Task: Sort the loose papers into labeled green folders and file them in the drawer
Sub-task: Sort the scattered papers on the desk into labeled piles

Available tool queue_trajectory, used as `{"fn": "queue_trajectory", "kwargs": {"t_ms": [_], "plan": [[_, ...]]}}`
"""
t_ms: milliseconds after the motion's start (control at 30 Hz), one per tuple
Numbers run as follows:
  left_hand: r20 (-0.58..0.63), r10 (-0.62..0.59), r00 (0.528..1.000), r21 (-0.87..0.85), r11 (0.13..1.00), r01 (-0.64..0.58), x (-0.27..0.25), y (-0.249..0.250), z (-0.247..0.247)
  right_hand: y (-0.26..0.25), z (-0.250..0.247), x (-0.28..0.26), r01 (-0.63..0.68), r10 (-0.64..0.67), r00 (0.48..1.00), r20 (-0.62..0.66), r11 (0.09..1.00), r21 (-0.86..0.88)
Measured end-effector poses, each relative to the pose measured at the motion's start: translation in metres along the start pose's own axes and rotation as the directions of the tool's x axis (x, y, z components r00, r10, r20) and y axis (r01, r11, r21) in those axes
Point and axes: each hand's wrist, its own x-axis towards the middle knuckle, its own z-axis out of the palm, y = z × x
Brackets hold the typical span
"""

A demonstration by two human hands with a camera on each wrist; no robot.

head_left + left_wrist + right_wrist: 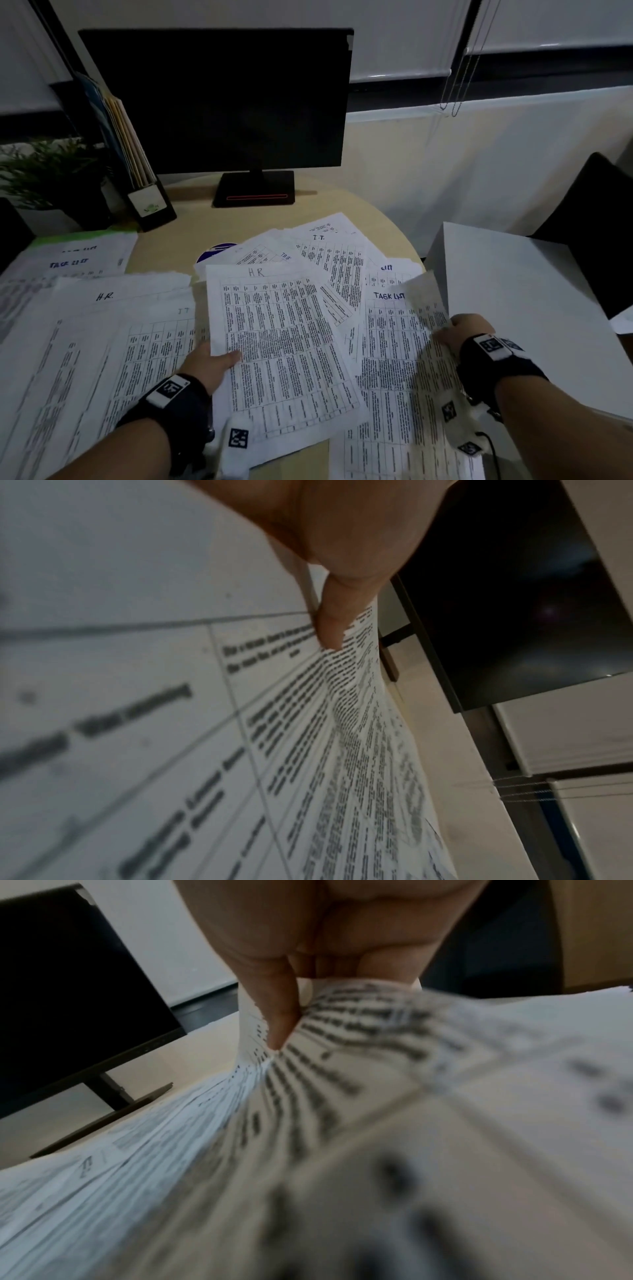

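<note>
Loose printed sheets cover the round desk [191,236]. My left hand [215,365] pinches the left edge of a sheet headed "HR" [281,339], thumb on top; the left wrist view shows the thumb [330,626] pressed on that sheet [342,723]. My right hand [459,330] grips a curled, blurred sheet [428,308] lifted over a "TASK LIST" page [387,342]; the thumb [277,1015] pinches the paper [342,1056] in the right wrist view. A green folder [82,236] lies at far left under a "TASK LIST" page. Sheets marked "H.R." [102,298] and "I.T." [329,246] also lie about.
A dark monitor [219,102] stands at the back of the desk. A file holder [137,164] with folders and a plant [44,171] sit at back left. A grey cabinet top [520,291] adjoins the desk on the right.
</note>
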Motion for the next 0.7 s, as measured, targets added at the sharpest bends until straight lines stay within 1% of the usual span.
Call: {"fn": "queue_trajectory", "kwargs": {"t_ms": [67,133,200,300,367,400,467,533,633,700], "plan": [[0.012,0.011,1.000,0.042,0.999,-0.011,0.003,0.007,0.008,-0.001,-0.001,-0.003,0.017,-0.017,1.000,-0.018,1.000,0.012],[0.066,0.005,0.998,0.111,0.994,-0.013,0.009,0.005,0.016,-0.001,0.000,-0.006,0.026,-0.026,0.999,-0.019,1.000,-0.004],[0.107,-0.011,0.994,0.157,0.988,-0.006,0.013,0.000,0.024,-0.003,0.007,-0.011,0.047,-0.047,0.999,0.016,0.998,-0.028],[0.168,-0.014,0.986,0.244,0.969,-0.027,0.015,-0.004,0.036,-0.018,0.028,-0.020,0.190,-0.177,0.979,0.097,0.971,-0.145],[0.179,-0.011,0.984,0.270,0.962,-0.038,0.015,-0.003,0.042,-0.032,0.043,-0.029,0.243,-0.208,0.967,0.145,0.925,-0.293],[0.172,-0.016,0.985,0.282,0.959,-0.034,0.015,-0.003,0.045,-0.037,0.049,-0.032,0.229,-0.185,0.970,0.157,0.912,-0.341],[0.159,-0.023,0.987,0.290,0.957,-0.024,0.013,-0.002,0.047,-0.045,0.056,-0.038,0.133,-0.091,0.986,0.142,0.937,-0.324],[0.151,-0.024,0.988,0.273,0.962,-0.019,0.013,-0.001,0.049,-0.046,0.058,-0.039,0.051,-0.036,0.998,0.060,0.963,-0.266],[0.140,-0.023,0.990,0.279,0.960,-0.018,0.012,0.000,0.049,-0.045,0.054,-0.033,-0.017,0.002,0.997,-0.071,0.976,-0.215],[0.132,-0.018,0.991,0.294,0.956,-0.022,0.013,-0.002,0.050,-0.044,0.049,-0.029,-0.028,0.007,0.996,-0.091,0.972,-0.233]]}}
